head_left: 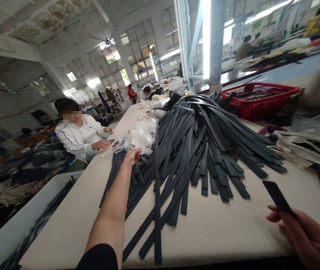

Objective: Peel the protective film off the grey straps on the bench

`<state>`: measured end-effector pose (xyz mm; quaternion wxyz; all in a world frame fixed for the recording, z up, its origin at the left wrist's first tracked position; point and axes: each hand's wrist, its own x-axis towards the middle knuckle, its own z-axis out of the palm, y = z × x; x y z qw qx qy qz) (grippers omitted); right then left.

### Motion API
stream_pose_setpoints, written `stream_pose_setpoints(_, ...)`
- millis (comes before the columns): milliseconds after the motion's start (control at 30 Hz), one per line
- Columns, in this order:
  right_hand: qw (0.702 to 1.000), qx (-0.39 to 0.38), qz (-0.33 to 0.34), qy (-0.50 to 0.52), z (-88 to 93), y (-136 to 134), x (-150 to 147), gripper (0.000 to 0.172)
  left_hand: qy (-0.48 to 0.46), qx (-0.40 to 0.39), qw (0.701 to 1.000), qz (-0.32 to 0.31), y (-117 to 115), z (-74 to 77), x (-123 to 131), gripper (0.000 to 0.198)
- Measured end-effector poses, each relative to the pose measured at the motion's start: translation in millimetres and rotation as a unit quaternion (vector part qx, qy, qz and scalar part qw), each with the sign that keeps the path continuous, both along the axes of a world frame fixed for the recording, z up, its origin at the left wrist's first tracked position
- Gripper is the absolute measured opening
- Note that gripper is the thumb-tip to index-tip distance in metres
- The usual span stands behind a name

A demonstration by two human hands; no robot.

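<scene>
My left hand (133, 156) is stretched out over the table at the near edge of a heap of clear plastic bags (144, 133). Its fingers are curled together, and what they hold, if anything, is too small to make out. A short dark strip (278, 197) with a squared end is pinched between the thumb and fingers of my right hand (300, 228), raised at the right front. Between the hands lies a large fanned pile of long dark grey straps (182, 161), several reaching toward the table's near edge.
A red plastic basket (261, 103) holding dark pieces stands behind the pile at right. Cream fabric straps (303, 148) lie beside it. Across the pale table (72, 221) a person in white (82, 133) sits at left. A white bin (33, 210) with dark strips is alongside.
</scene>
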<state>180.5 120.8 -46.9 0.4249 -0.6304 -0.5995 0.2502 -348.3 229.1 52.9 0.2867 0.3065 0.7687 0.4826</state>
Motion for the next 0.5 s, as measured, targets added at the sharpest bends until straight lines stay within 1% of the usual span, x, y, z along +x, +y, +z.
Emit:
stream_pose_setpoints(67, 0.999, -0.009, 0.030, 0.015, 5.7, -2.5, -0.7, 0.020, -0.096, 0.055, 0.994, -0.010, -23.3, 7.8, 17.2, 0.020)
stream_pose_setpoints(133, 0.998, -0.016, 0.054, 0.020, 10.3, -3.1, 0.2, 0.023, -0.181, 0.092, 0.979, -0.021, -53.0, 13.1, 38.1, 0.014)
stream_pose_setpoints(200, 0.998, -0.016, 0.063, 0.027, 14.8, -2.0, 1.2, 0.028, -0.250, 0.112, 0.961, -0.031, -87.2, 14.7, 62.2, 0.012)
stream_pose_setpoints(267, 0.997, -0.020, 0.065, 0.044, 21.0, -0.9, 0.7, 0.032, -0.300, 0.124, 0.945, -0.039, -122.8, 12.7, 88.1, 0.011)
stream_pose_setpoints(333, 0.993, -0.037, 0.071, 0.081, 29.8, -2.5, -3.3, 0.038, -0.338, 0.135, 0.930, -0.045, -156.7, 7.5, 114.1, 0.008)
stream_pose_setpoints(400, 0.982, -0.062, 0.091, 0.153, 40.3, -8.7, -13.2, 0.045, -0.375, 0.155, 0.912, -0.052, -186.1, -0.1, 139.6, 0.016)
stream_pose_setpoints(433, 0.971, -0.081, 0.122, 0.191, 45.4, -13.8, -21.1, 0.049, -0.387, 0.165, 0.905, -0.058, -198.6, -4.4, 152.1, 0.023)
stream_pose_setpoints(467, 0.954, -0.105, 0.172, 0.224, 50.0, -20.0, -30.9, 0.052, -0.391, 0.174, 0.901, -0.067, -209.6, -9.1, 164.4, 0.029)
stream_pose_setpoints(500, 0.930, -0.132, 0.235, 0.251, 53.9, -26.9, -42.6, 0.053, -0.389, 0.178, 0.900, -0.078, -219.0, -13.9, 176.5, 0.032)
